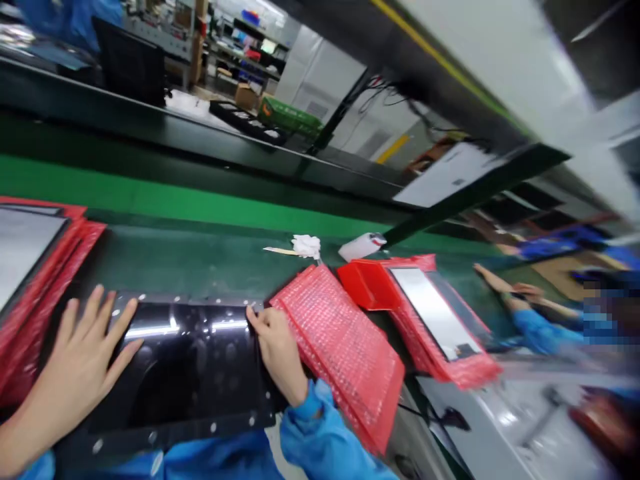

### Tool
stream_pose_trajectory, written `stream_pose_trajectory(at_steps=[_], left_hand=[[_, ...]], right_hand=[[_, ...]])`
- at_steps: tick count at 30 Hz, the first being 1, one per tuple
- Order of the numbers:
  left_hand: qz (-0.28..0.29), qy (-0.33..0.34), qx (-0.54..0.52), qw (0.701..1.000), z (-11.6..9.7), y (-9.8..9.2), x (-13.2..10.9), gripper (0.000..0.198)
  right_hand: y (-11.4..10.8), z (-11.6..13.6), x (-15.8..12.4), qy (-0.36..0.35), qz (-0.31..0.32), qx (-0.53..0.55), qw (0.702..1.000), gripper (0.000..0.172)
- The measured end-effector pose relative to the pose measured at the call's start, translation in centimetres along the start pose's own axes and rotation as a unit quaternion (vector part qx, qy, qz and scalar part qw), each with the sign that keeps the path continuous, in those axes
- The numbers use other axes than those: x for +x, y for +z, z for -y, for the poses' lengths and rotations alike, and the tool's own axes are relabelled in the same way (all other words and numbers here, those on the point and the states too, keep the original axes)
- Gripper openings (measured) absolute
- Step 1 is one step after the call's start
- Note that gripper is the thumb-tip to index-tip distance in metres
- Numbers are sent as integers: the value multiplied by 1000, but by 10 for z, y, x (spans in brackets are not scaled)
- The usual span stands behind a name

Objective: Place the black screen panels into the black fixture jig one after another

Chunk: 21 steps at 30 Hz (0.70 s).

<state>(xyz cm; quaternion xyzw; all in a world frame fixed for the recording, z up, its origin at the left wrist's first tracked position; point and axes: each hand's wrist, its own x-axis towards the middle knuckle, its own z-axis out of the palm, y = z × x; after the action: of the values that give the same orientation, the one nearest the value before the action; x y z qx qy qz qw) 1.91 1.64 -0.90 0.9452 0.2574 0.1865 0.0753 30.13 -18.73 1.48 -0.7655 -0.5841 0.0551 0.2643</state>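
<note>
A glossy black rectangular panel (200, 363) lies in front of me, with bright light streaks and pale spots on its surface. Small round spots line its dark border. My left hand (83, 360) rests with spread fingers across the panel's left edge. At the upper right corner, my right hand (280, 350) has its thumb and forefinger pinched on the edge, its other fingers curled in. Whether a thin film is caught between those fingertips is too small to tell. Beside the right hand lies a stack of red bubble-wrap sleeves (345, 353).
More red sleeves with a pale-faced panel (435, 313) lie farther right; another stack with a panel (25, 253) stands left. Behind are a crumpled white wipe (306, 245), a thin stick and a white bottle (361, 247). A co-worker's hands (525, 293) are at the bench's right.
</note>
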Motion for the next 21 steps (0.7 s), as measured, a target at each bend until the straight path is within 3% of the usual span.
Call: stream_pose_trajectory(at_steps=[2,4,7,10,15,21], left_hand=[[35,-8,11,999,0,-10,-11,60],[72,-1,2,997,2,-19,-23,64],[118,41,0,992,7,-30,-36,74],[151,96,20,984,19,-39,-41,82],[192,116,36,974,31,-44,-44,90],[243,40,-10,969,18,-39,-47,90]], right_hand=[[-9,5,-15,34,9,88,996,47],[-21,10,-33,114,60,143,981,51],[-35,14,-55,237,164,201,936,84],[-42,15,-57,295,227,212,904,104],[-42,15,-39,303,289,150,895,129],[-31,21,-49,262,275,65,923,121]])
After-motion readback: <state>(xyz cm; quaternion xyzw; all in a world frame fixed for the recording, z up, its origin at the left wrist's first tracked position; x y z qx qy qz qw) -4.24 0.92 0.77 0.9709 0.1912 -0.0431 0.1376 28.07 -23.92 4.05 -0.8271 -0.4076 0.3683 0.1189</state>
